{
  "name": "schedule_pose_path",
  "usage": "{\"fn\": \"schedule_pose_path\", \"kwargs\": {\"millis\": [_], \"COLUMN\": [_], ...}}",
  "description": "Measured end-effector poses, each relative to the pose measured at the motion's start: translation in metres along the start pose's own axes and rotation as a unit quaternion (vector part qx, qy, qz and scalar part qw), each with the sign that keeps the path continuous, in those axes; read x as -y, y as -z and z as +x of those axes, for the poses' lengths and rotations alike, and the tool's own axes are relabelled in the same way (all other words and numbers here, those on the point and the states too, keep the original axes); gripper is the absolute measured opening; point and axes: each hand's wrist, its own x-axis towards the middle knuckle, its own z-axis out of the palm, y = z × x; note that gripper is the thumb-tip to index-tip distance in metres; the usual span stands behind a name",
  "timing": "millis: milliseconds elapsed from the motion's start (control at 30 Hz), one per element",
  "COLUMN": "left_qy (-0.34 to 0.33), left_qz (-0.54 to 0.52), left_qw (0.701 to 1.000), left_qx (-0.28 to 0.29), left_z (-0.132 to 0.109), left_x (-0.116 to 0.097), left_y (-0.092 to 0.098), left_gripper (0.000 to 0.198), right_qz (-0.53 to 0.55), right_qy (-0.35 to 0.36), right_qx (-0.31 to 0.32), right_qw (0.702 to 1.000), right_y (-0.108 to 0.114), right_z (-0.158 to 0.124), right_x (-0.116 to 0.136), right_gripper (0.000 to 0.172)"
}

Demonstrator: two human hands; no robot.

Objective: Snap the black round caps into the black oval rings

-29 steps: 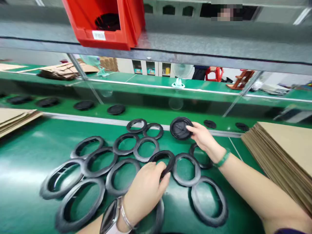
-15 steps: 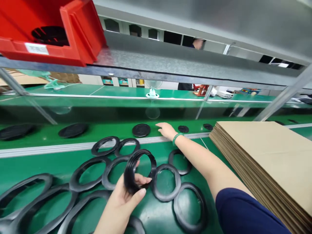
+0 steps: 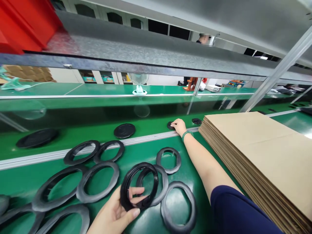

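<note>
My left hand [image 3: 119,208] is closed on the lower rim of a glossy black plastic ring [image 3: 124,187], raised and tilted above the green tabletop. My right hand [image 3: 179,126], with a green bangle at the wrist, reaches over the metal rail. Its fingers pinch the edge of a small black disc [image 3: 170,125] on the green belt. Several dull black rings lie about the left hand; one ring [image 3: 165,185] is partly behind the held ring, another ring [image 3: 179,208] is to its right. A larger black disc [image 3: 124,130] lies left of my right hand.
A stack of brown cardboard sheets [image 3: 258,143] stands at the right. A metal rail [image 3: 138,140] borders the belt. Overhead runs a grey shelf [image 3: 136,48] holding a red bin [image 3: 26,26]. A small fan [image 3: 139,89] and a person are beyond.
My right hand has moved right along the belt to the small black disc and closed on it. The left hand has lowered slightly with the ring. The camera view has shifted right.
</note>
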Motion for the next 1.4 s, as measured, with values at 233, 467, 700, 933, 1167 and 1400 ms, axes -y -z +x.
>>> {"fn": "schedule_pose_path", "kwargs": {"millis": [233, 467, 700, 933, 1167, 1400], "left_qy": [0.029, 0.018, 0.016, 0.029, 0.032, 0.039], "left_qz": [0.121, 0.121, 0.064, 0.04, 0.038, 0.051], "left_qw": [0.991, 0.992, 0.998, 0.999, 0.999, 0.998], "left_qx": [0.046, 0.022, 0.023, 0.021, 0.02, 0.026], "left_z": [0.001, -0.001, -0.002, 0.002, 0.0, -0.002], "left_x": [-0.01, -0.019, -0.02, -0.014, -0.018, -0.019], "left_y": [0.008, -0.003, -0.006, 0.0, -0.003, -0.004], "left_gripper": [0.05, 0.054, 0.061, 0.063, 0.066, 0.062], "right_qz": [0.129, 0.286, 0.187, 0.075, 0.04, 0.069], "right_qy": [0.029, 0.247, 0.398, 0.456, 0.479, 0.444], "right_qx": [-0.053, 0.053, 0.079, 0.117, 0.128, 0.155], "right_qw": [0.99, 0.924, 0.895, 0.879, 0.868, 0.88], "right_y": [0.029, 0.062, 0.033, 0.033, 0.032, 0.029], "right_z": [-0.074, -0.183, -0.208, -0.209, -0.209, -0.21], "right_x": [0.078, 0.177, 0.176, 0.17, 0.171, 0.169], "right_gripper": [0.006, 0.009, 0.021, 0.026, 0.035, 0.032]}}
